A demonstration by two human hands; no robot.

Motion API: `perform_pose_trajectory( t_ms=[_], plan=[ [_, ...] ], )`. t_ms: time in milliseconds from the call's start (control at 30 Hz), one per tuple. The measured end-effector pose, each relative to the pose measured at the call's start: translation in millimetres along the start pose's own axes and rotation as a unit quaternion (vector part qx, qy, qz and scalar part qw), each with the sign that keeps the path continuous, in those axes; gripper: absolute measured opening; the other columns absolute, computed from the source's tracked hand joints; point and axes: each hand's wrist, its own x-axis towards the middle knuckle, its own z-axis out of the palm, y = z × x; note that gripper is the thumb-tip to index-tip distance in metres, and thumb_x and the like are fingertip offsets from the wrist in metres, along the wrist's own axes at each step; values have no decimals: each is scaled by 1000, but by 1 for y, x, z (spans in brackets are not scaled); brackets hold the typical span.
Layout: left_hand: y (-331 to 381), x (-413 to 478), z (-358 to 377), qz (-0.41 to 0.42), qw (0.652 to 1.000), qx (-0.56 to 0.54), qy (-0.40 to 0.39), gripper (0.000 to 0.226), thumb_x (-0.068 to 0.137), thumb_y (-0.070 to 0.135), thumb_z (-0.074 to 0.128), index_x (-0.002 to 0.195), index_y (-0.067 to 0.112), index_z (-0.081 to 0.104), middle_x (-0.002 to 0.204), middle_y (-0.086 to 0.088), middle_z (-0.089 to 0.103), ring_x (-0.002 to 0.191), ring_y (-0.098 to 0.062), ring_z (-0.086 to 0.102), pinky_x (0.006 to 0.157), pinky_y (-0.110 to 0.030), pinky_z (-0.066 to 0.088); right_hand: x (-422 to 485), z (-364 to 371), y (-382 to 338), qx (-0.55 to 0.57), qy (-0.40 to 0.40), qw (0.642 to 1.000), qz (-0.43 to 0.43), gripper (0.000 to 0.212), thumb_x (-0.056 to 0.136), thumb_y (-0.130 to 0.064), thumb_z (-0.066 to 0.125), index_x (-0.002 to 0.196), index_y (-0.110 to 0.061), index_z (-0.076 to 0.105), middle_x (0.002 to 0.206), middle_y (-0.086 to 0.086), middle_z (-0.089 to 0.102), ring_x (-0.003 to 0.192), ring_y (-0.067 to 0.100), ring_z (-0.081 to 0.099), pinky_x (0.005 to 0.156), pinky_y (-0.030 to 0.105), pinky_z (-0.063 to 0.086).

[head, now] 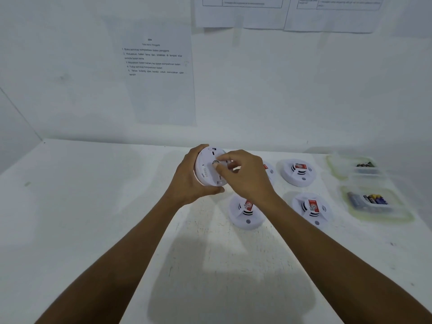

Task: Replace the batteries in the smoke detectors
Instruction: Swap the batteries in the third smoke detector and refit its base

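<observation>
**While one detector is worked, four wait**

Left hand (189,181) grips held detector (208,169) above table (93,206), back toward camera; right hand (243,174) pinches at that back with curled fingers; four detectors (312,210) lie face-up, seemingly untouched; battery trays (350,213) far right; barely begun, I judge.

Cool, even overhead light turns my white table (70,206) and the wall (257,90) pale blue-grey. My arms (131,253) throw a broad, soft shadow (222,277) between them. The smoke detector (207,170) glows faintly pink at its rim by my left hand (187,181). Everything looks soft; print on the wall sheet (159,90) smears, and the edges bow.
</observation>
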Motion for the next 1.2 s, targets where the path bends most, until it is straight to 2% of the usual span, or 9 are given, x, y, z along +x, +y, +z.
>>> perform_pose_trajectory(
  t_ms=[67, 167, 233, 367, 500, 567, 700, 1033, 1200],
  plan=[
    [0, 2, -3, -15, 1000, -11, 9, 107, 47, 78, 74, 136, 28, 42, 127, 25, 45, 111, 14, 45, 106, -16, 37, 2, -3, -4, 1, -9, 1000, 2, 32, 82, -43, 73, 106, -23, 75, 110, -4, 72, 88, 10, 66, 86, 34, 57],
    [12, -4, -8, 15, 996, -51, 74, 97, 54, 32, 93, 136, 28, 40, 132, 8, 52, 116, -5, 51, 98, -19, 43, 5, -6, -10, -13, -11, 1000, 4, 39, 77, -50, 76, 106, -24, 74, 110, -5, 70, 91, 12, 66, 88, 36, 56],
    [19, -4, -8, 59, 996, -36, 53, 79, 64, 26, 87, 131, 18, 47, 127, 1, 57, 114, -12, 54, 101, -31, 47, 7, -7, -13, -16, -15, 1000, 9, 49, 71, -54, 79, 110, -27, 70, 116, -6, 68, 96, 13, 65, 90, 37, 55],
    [19, -5, -4, 54, 992, -72, 92, 81, 62, 9, 90, 129, 14, 45, 117, 20, 49, 108, 11, 49, 98, -23, 47, 9, -6, -17, -55, -39, 998, 15, 72, 66, -58, 80, 126, -26, 57, 124, -7, 63, 103, 14, 63, 89, 37, 55],
    [26, -8, 0, 62, 988, -117, 79, 77, 60, -9, 85, 120, 15, 43, 113, 22, 45, 102, 23, 50, 91, -13, 48, 11, -9, -18, 0, -51, 998, 29, 50, 74, -35, 78, 120, -22, 62, 112, -6, 70, 84, 6, 66, 78, 27, 58],
    [22, -6, -1, 60, 989, -116, 65, 82, 57, -2, 89, 120, 16, 40, 115, 18, 51, 105, 17, 54, 84, -7, 47, 11, -8, -17, 27, -64, 997, 39, 47, 76, -31, 77, 120, -21, 63, 109, -5, 71, 81, 5, 66, 73, 21, 56],
    [16, -5, -2, 13, 994, -90, 52, 101, 47, 34, 93, 130, 28, 35, 124, 5, 53, 109, -17, 60, 88, -26, 54, 10, 0, -12, 42, -78, 996, 26, 50, 74, -29, 78, 121, -22, 62, 107, -6, 71, 84, 9, 69, 70, 21, 56],
    [2, -16, -30, -33, 976, -213, 14, 58, 81, 31, 74, 133, 35, 50, 127, 8, 57, 113, -13, 60, 88, -26, 55, 20, 2, 14, 260, -66, 959, 93, 20, 88, -27, 72, 107, -25, 66, 97, 4, 74, 90, 19, 71, 71, 37, 58],
    [-9, -17, -21, -85, 963, -232, 103, 53, 79, 46, 74, 126, 34, 53, 127, 5, 57, 111, -17, 61, 82, -34, 59, 6, 25, 20, 312, -89, 941, 101, 46, 86, -21, 74, 128, -31, 58, 123, 1, 64, 105, 22, 68, 78, 45, 61]
  ],
)
